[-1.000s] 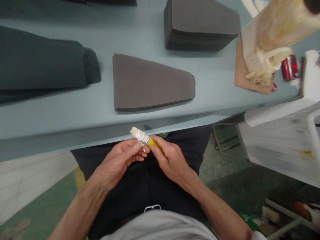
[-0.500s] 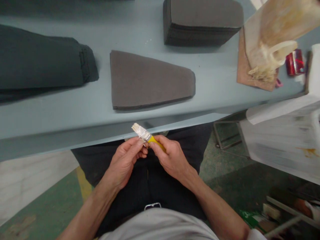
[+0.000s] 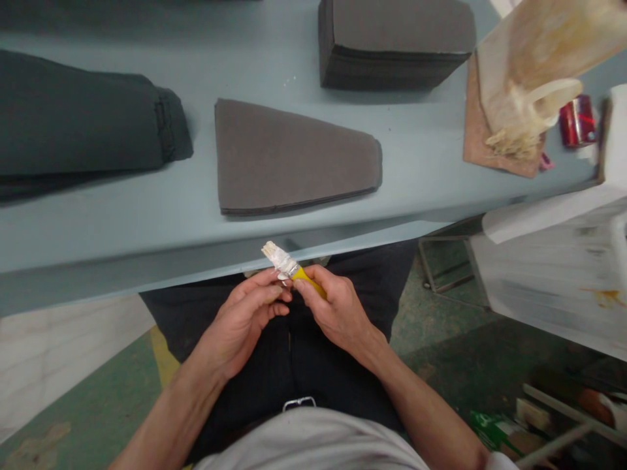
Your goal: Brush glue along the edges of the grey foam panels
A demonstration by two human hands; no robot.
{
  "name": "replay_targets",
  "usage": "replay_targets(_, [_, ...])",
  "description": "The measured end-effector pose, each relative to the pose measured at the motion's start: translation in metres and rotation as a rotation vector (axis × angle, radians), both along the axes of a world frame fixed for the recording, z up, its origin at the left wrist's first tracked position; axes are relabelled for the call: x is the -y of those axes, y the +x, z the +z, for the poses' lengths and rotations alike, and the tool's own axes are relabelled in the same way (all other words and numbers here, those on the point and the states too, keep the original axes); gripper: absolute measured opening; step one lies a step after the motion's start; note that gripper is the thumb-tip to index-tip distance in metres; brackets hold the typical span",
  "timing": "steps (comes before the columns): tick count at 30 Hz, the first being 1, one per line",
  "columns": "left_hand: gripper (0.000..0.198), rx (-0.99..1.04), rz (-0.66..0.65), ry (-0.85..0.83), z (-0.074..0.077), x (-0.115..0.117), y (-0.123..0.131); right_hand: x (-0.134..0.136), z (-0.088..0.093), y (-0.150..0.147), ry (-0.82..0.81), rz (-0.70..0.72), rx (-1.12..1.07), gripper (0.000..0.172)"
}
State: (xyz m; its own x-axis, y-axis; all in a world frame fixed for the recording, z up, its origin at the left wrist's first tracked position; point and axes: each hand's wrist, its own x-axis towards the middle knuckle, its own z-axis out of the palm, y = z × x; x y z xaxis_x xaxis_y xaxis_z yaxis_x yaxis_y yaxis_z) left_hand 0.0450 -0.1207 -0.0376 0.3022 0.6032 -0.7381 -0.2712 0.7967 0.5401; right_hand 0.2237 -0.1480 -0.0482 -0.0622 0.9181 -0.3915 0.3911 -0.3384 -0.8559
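My right hand (image 3: 337, 303) is closed around the yellow handle of a paintbrush (image 3: 289, 266). The brush tilts up to the left, its pale bristles pointing at the table edge, with a whitish coating or wrap between bristles and metal band. Close against the band, my left hand (image 3: 249, 307) is closed, thumb and fingers pinching at a small white scrap (image 3: 283, 277) that hangs by the brush. Just beyond the hands, a thin stack of dark grey tapered sheets (image 3: 296, 160) lies on the blue-grey table (image 3: 122, 228).
A taller stack of grey pieces (image 3: 392, 59) stands at the back. Folded dark pieces (image 3: 78, 121) lie at left. To the right are a stained whitish container (image 3: 548, 46) on a brown board (image 3: 475, 140) and a red can (image 3: 578, 122). A metal frame (image 3: 448, 297) stands below right.
The brush has shifted slightly to the right. My left thumb has slid off the wrapped part, and the white scrap shows more clearly between the hands.
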Motion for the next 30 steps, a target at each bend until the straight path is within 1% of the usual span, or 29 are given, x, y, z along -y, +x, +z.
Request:
replay_targets(3, [0.039,0.065,0.031,-0.064,0.004,-0.001,0.000,0.000,0.001,-0.001,-0.020,-0.014,-0.015,0.027])
replay_targets(5, [0.041,0.072,0.049,-0.078,0.005,-0.001,0.000,-0.001,0.001,-0.002,-0.017,-0.025,-0.029,0.026])
replay_targets(9, [0.044,0.030,0.054,-0.036,0.005,0.000,0.003,0.000,0.001,-0.004,-0.063,-0.029,-0.123,0.028])
replay_targets(13, [0.047,0.013,0.040,0.001,0.003,0.001,0.004,0.004,-0.006,-0.005,-0.170,-0.034,-0.288,0.030])
replay_targets(16, [0.045,-0.002,0.058,0.000,0.002,0.001,0.003,0.005,-0.012,-0.005,-0.194,-0.039,-0.358,0.033])
replay_targets(19, [0.042,-0.004,0.069,-0.004,0.002,0.001,0.003,0.006,-0.014,-0.006,-0.167,-0.058,-0.350,0.036])
replay_targets(22, [0.039,-0.014,0.078,-0.012,0.004,0.002,0.004,0.006,-0.014,-0.007,-0.132,-0.075,-0.287,0.036])
replay_targets(27, [0.045,-0.059,0.083,-0.010,0.008,0.003,0.008,0.005,-0.011,-0.010,-0.087,-0.092,-0.216,0.037])
replay_targets(30, [0.045,-0.071,0.072,0.007,0.009,0.002,0.010,0.003,-0.009,-0.011,-0.077,-0.097,-0.200,0.037])
